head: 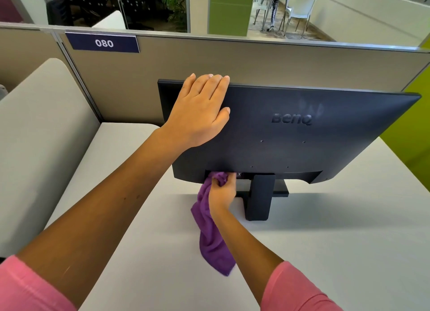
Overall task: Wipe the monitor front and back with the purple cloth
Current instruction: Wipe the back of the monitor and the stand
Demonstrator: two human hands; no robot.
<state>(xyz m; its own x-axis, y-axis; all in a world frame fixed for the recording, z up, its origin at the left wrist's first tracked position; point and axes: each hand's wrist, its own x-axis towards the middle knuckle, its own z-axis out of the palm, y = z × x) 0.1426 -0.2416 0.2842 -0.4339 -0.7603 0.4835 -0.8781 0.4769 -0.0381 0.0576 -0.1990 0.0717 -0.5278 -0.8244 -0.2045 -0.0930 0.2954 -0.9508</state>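
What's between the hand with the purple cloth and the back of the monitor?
Nothing visible. The right hand grips the purple cloth and presses it against the monitor's lower back edge, left of the stand.

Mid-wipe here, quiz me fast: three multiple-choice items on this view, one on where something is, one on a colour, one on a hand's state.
1. Where does the left hand rest?
A. on the monitor's upper back, near its top edge
B. on the monitor stand
C. flat on the desk

2. What colour is the cloth?
A. green
B. purple
C. white

3. What is the right hand doing?
A. lying open on the desk
B. gripping the bunched cloth against the monitor's lower back
C. holding the number sign

Answers:
1 A: its straight fingers lie over the top edge of the monitor, palm on the back panel.
2 B: the cloth hanging from the hand is purple.
3 B: its fingers curl round the cloth at the recess beside the monitor stand.
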